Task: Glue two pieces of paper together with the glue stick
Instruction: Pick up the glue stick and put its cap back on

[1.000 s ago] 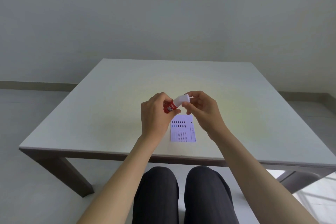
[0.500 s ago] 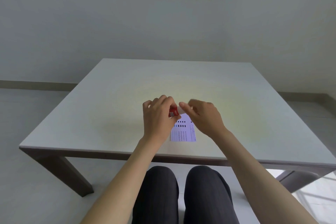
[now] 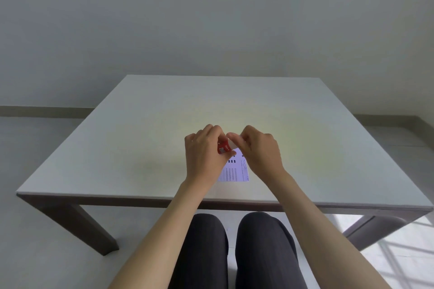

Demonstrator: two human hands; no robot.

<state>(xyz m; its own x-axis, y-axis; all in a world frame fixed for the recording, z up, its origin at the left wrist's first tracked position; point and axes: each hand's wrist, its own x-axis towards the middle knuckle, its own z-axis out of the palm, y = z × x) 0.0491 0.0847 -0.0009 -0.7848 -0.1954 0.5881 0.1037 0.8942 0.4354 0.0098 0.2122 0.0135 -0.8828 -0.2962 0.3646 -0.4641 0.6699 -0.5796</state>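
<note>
A small glue stick (image 3: 224,147) with a red body and a white cap is held between both hands, just above the table. My left hand (image 3: 203,155) grips the red body. My right hand (image 3: 260,151) pinches the white cap end (image 3: 232,144). Below the hands a printed sheet of paper (image 3: 234,172) lies flat near the table's front edge, its top part hidden by my fingers. I can make out only one sheet; whether a second lies under it cannot be told.
The white square table (image 3: 141,136) stands against a plain grey wall. Its front edge (image 3: 117,196) runs just above my knees (image 3: 234,241). Dark table legs show at the lower left and lower right.
Both hands have come down with the glue stick from above the paper to close over it. The stick, earlier tilted and plainly visible, is now mostly covered by my fingers.
</note>
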